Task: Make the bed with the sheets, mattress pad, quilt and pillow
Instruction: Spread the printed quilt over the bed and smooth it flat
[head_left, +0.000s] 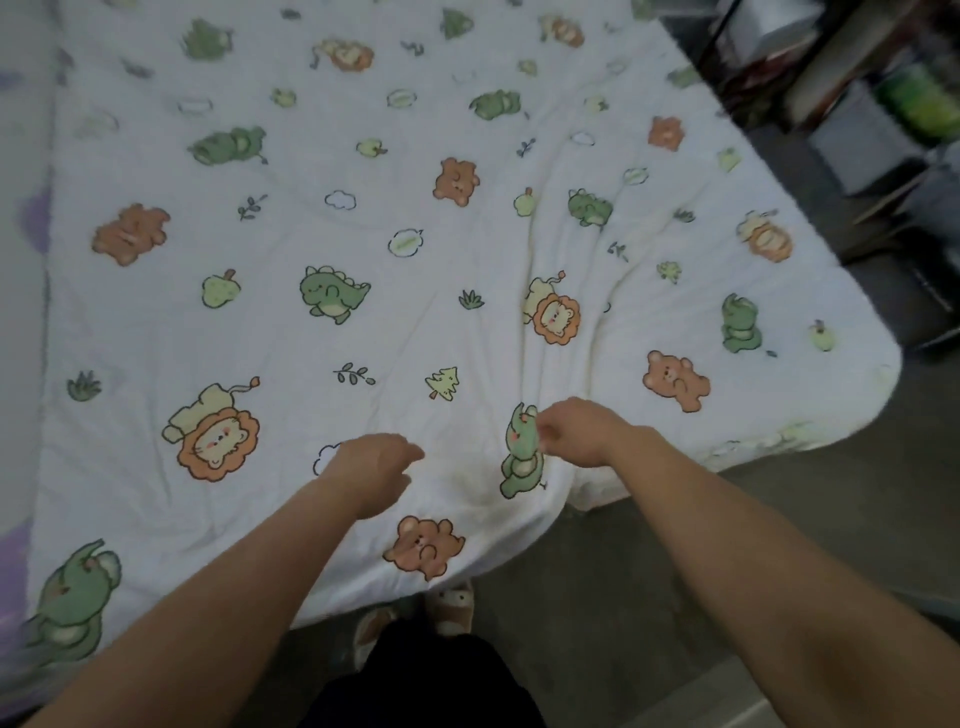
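A white quilt (363, 234) printed with cartoon lions, bears and dinosaurs lies spread over the bed and fills most of the view. My right hand (574, 431) pinches a fold of the quilt near its front edge, and creases fan out from that spot toward the far right. My left hand (374, 470) hovers with loosely curled fingers just above the quilt, a little left of the right hand, holding nothing. A strip of purple-patterned sheet (15, 561) shows along the left side. No pillow is in view.
The grey floor (779, 519) runs along the bed's front and right sides. Dark shelving with boxes and clutter (857, 104) stands at the upper right, close to the bed. My slippered feet (447, 608) are at the bed's front edge.
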